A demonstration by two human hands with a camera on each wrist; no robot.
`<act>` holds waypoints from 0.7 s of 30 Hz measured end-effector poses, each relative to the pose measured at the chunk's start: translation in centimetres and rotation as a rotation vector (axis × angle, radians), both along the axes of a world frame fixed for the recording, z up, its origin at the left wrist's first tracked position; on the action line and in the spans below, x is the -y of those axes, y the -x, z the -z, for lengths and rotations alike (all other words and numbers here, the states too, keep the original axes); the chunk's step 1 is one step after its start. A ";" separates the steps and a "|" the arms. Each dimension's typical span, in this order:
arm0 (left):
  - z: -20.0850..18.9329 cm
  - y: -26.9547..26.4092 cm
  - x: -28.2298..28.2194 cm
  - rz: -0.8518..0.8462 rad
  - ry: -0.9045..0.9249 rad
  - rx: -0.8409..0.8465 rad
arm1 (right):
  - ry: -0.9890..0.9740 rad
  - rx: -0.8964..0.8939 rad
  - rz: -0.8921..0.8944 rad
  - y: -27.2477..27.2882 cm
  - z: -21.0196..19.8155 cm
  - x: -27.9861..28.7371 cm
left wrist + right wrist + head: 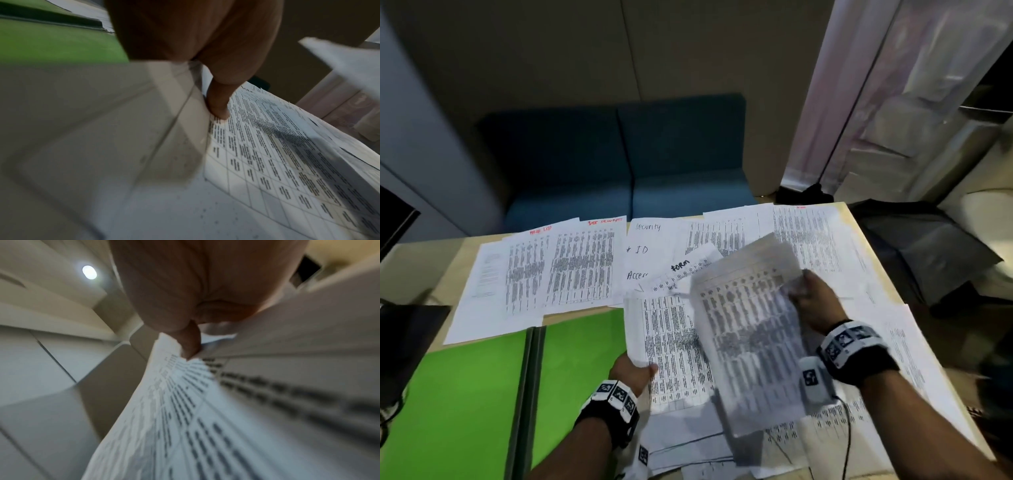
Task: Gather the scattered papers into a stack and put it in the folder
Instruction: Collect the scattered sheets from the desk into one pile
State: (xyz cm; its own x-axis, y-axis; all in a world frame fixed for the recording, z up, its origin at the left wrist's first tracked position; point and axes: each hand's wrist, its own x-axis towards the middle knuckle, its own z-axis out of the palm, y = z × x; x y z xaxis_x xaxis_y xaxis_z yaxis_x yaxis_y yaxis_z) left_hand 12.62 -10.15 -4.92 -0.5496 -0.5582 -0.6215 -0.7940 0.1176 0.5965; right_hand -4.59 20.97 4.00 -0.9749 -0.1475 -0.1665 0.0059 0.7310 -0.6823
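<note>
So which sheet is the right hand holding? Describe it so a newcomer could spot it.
Start at the open green folder at the table's near left, then move right past the left hand gripping a printed stack. The right hand pinches the lifted sheet: alone off the table, tilted, motion-blurred.

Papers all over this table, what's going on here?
A person is collecting printed sheets. The left hand grips a small stack of papers by its near left edge, while the right hand holds a blurred loose sheet lifted over that stack. The green folder lies open on the left, nothing in it yet. Many more scattered papers cover the table.
</note>
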 end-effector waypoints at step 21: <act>0.4 -0.9 0.1 0.068 0.075 -0.017 | -0.181 0.170 -0.221 -2.6 6.1 7.4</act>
State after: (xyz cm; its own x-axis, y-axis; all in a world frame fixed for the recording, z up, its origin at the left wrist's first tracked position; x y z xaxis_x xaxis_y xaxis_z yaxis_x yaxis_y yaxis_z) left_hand 13.56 -10.26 -5.37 -0.5978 -0.5641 -0.5696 -0.7725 0.2153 0.5974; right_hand -1.99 13.62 -2.06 -0.8786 -0.3052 -0.3672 -0.0631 0.8365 -0.5443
